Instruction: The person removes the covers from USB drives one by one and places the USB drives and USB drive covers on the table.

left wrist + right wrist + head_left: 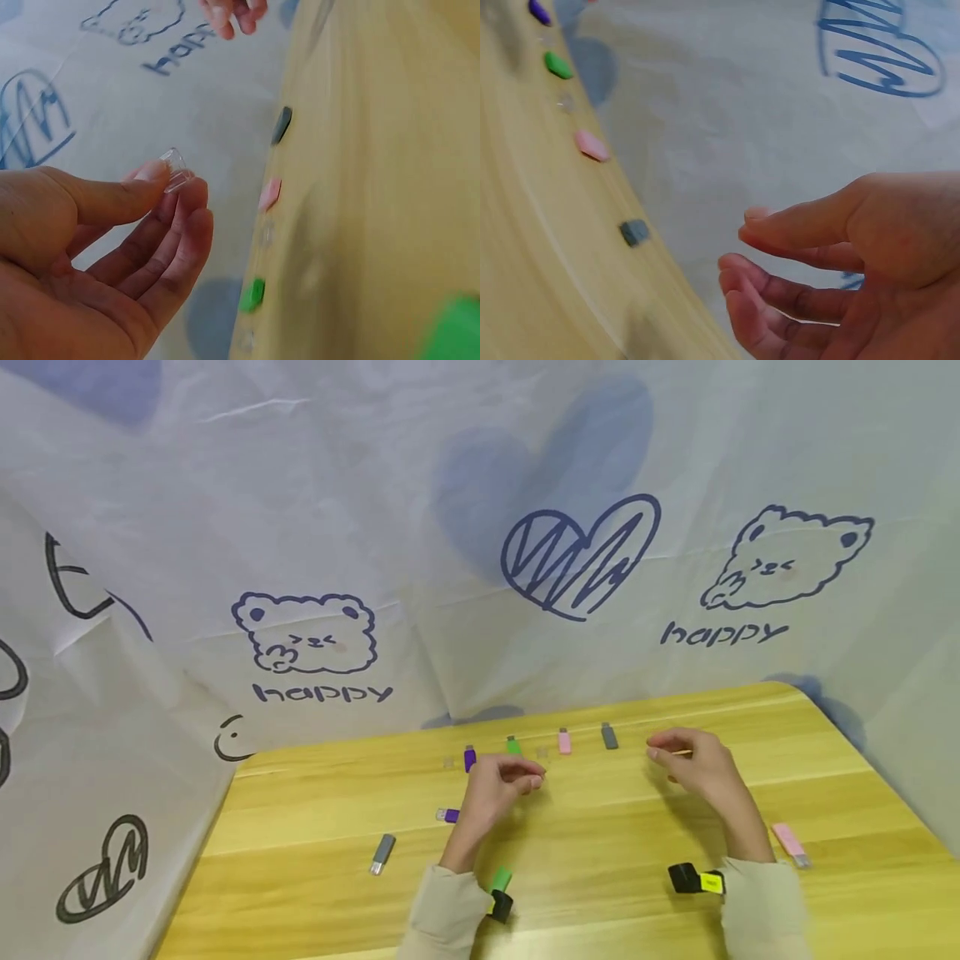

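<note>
Between thumb and fingertips my left hand (498,785) pinches a small clear plastic cap (177,171), raised over the table. My right hand (697,764) hovers to the right with loosely curled fingers and holds nothing. Along the table's back edge stand a purple USB stick (470,758), a green USB stick (513,746), a pink USB stick (565,742) and a grey USB stick (609,736). Two more clear caps lie there, one cap (448,762) left of the purple stick, another cap (542,752) between green and pink.
Nearer on the wooden table (600,835) lie a second purple stick (450,816), partly behind the left wrist, a grey stick (382,854), a green stick (500,881) by the left sleeve and a pink stick (791,845). A printed white cloth (420,527) hangs behind.
</note>
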